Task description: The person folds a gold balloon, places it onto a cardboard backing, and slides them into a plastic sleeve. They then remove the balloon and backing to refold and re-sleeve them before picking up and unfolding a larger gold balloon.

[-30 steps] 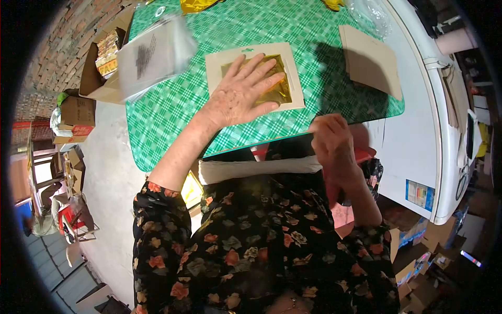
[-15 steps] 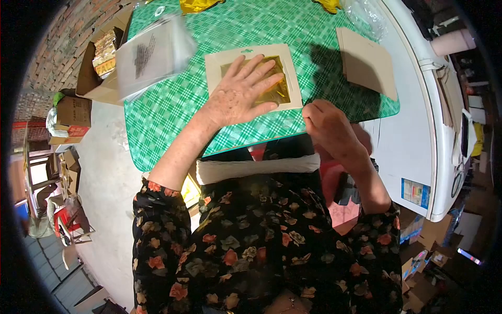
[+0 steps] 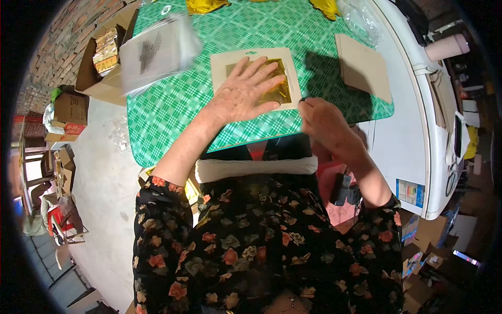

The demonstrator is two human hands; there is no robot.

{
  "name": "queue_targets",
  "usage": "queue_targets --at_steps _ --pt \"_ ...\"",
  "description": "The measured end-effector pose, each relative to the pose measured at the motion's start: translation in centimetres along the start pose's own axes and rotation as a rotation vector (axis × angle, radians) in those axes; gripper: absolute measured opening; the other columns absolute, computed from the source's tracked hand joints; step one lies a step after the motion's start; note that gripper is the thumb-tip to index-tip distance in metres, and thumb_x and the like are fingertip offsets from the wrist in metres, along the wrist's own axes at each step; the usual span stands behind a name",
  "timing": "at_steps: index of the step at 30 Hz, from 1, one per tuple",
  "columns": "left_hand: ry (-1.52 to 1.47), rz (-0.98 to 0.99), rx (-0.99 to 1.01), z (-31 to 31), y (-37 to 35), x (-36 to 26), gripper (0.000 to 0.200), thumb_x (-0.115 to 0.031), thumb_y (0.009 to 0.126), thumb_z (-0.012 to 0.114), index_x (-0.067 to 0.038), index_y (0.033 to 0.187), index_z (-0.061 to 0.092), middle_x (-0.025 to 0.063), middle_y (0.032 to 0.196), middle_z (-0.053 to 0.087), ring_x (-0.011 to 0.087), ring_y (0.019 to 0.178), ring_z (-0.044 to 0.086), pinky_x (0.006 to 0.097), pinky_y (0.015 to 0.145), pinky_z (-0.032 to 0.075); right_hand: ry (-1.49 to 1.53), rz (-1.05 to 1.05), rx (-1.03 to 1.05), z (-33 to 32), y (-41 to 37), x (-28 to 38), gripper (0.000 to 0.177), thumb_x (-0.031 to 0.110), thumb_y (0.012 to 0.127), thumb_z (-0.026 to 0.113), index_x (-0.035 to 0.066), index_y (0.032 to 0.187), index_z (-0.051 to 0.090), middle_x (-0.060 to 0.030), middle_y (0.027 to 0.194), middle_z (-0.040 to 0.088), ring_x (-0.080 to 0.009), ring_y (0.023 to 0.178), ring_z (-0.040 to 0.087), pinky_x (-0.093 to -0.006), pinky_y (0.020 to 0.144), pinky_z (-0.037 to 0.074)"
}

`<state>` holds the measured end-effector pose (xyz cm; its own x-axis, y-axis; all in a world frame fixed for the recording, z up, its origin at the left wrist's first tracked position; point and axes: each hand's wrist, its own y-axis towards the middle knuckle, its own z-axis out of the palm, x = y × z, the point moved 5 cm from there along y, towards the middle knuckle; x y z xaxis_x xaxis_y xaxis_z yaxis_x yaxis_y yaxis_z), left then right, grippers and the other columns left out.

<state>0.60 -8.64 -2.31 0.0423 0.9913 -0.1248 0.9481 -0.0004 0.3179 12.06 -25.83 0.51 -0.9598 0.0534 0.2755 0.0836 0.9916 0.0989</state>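
My left hand [image 3: 243, 94] lies flat, fingers spread, on a cream cardboard package [image 3: 217, 62] with a hanging slot at its top edge. Shiny gold film [image 3: 282, 94] shows through the package's window, partly covered by my fingers. At the package's lower right corner is my right hand [image 3: 325, 121], its fingers pinched together. A tiny dark bit shows at its fingertips, too small to name. Whether those fingers also grip the cardboard corner cannot be made out.
The green checked table [image 3: 172, 123] carries a stack of clear plastic sleeves [image 3: 159, 52] at left and brown cards [image 3: 364, 65] at right. Gold foil pieces [image 3: 206, 5] and clear plastic [image 3: 361, 21] lie at the far edge. A white bundle [image 3: 256, 168] rests on my lap.
My right hand has shifted slightly up to the package's lower right corner, and the dark bit now shows at its fingertips. My left hand stays flat on the package. The view has shifted a little.
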Motion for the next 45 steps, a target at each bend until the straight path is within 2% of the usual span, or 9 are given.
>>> queue_targets --at_steps 15,18,21,25,28,33,37,41,45 --pt "-0.001 0.015 0.085 -0.6 0.6 -0.4 0.069 -0.064 0.101 0.051 -0.021 0.157 0.048 0.0112 0.167 0.038 0.036 0.157 0.028 0.0592 0.129 0.019 0.328 -0.191 -0.201 -0.6 -2.8 4.0 0.015 0.007 0.069 0.064 0.005 0.078 0.052 -0.0088 0.075 0.046 -0.0288 0.073 0.055 -0.0441 0.063 0.05" --pt "0.006 0.014 0.113 -0.6 0.8 -0.3 0.07 -0.065 0.102 0.048 -0.022 0.157 0.047 0.0113 0.167 0.037 0.0366 0.157 0.028 0.06 0.129 0.018 0.511 -0.301 -0.283 -1.6 -2.8 6.2 0.017 0.003 0.07 0.066 0.006 0.081 0.053 -0.0102 0.105 0.066 -0.0351 0.106 0.064 -0.0432 0.092 0.054" --pt "0.018 0.012 0.159 -0.6 1.0 -0.2 0.072 -0.068 0.102 0.045 -0.022 0.158 0.045 0.0115 0.168 0.036 0.0369 0.157 0.028 0.0607 0.129 0.017 0.926 -0.414 -0.123 -0.3 -2.5 6.7 0.022 -0.006 0.075 0.065 0.006 0.09 0.056 -0.0123 0.128 0.068 -0.0354 0.131 0.062 -0.044 0.104 0.051" --pt "0.02 0.016 0.196 -0.5 1.1 -0.1 0.074 -0.07 0.102 0.042 -0.023 0.159 0.044 0.0127 0.168 0.034 0.0379 0.157 0.027 0.0618 0.128 0.016 1.419 -0.329 0.006 -1.9 -2.9 7.3 0.019 -0.01 0.076 0.059 0.006 0.086 0.055 -0.0099 0.095 0.068 -0.0286 0.094 0.069 -0.0386 0.085 0.055" --pt "0.016 0.017 0.211 -0.6 1.2 -0.1 0.074 -0.069 0.102 0.043 -0.022 0.159 0.044 0.0134 0.168 0.034 0.0383 0.157 0.027 0.0618 0.128 0.016 1.634 -0.385 0.072 -4.6 -4.3 6.0 0.018 -0.007 0.078 0.064 0.003 0.09 0.056 -0.0105 0.096 0.067 -0.0255 0.091 0.068 -0.0353 0.082 0.054" --pt "0.018 0.021 0.206 -0.5 1.1 -0.1 0.075 -0.067 0.102 0.045 -0.019 0.159 0.043 0.0143 0.168 0.034 0.0385 0.157 0.026 0.0617 0.129 0.016 1.671 0.148 -0.217 -6.7 -10.5 1.4 0.005 0.001 0.086 0.059 0.005 0.089 0.059 -0.0069 0.082 0.064 -0.0163 0.073 0.061 -0.0292 0.064 0.046" --pt "-0.098 0.012 0.149 -0.9 1.4 0.2 0.076 -0.064 0.103 0.046 -0.014 0.16 0.042 0.0159 0.168 0.033 0.0396 0.158 0.025 0.0613 0.129 0.015 1.317 0.699 -0.337 -6.7 -14.0 -0.8 0.009 0.007 0.095 0.055 0.005 0.093 0.064 -0.0042 0.068 0.059 -0.0104 0.063 0.057 -0.0282 0.058 0.044" --pt "-0.26 0.005 -0.095 -3.5 1.4 1.1 0.069 -0.054 0.102 0.052 -0.007 0.153 0.049 0.0209 0.159 0.045 0.044 0.153 0.032 0.059 0.127 0.02 0.343 0.558 -0.229 -3.1 -15.8 -2.1 0.023 0.02 0.101 0.063 0.005 0.083 0.064 -0.0106 0.062 0.06 -0.0269 0.057 0.061 -0.0393 0.056 0.046" --pt "-0.352 -0.189 -0.293 -7.8 -1.8 2.2 0.049 -0.031 0.099 0.065 -0.004 0.139 0.063 0.02 0.143 0.062 0.0415 0.139 0.053 0.052 0.118 0.039 -0.184 0.541 -0.125 0.6 -17.4 -3.2 0.025 0.021 0.099 0.066 0.006 0.08 0.058 -0.0147 0.068 0.065 -0.0374 0.065 0.066 -0.0518 0.065 0.049"
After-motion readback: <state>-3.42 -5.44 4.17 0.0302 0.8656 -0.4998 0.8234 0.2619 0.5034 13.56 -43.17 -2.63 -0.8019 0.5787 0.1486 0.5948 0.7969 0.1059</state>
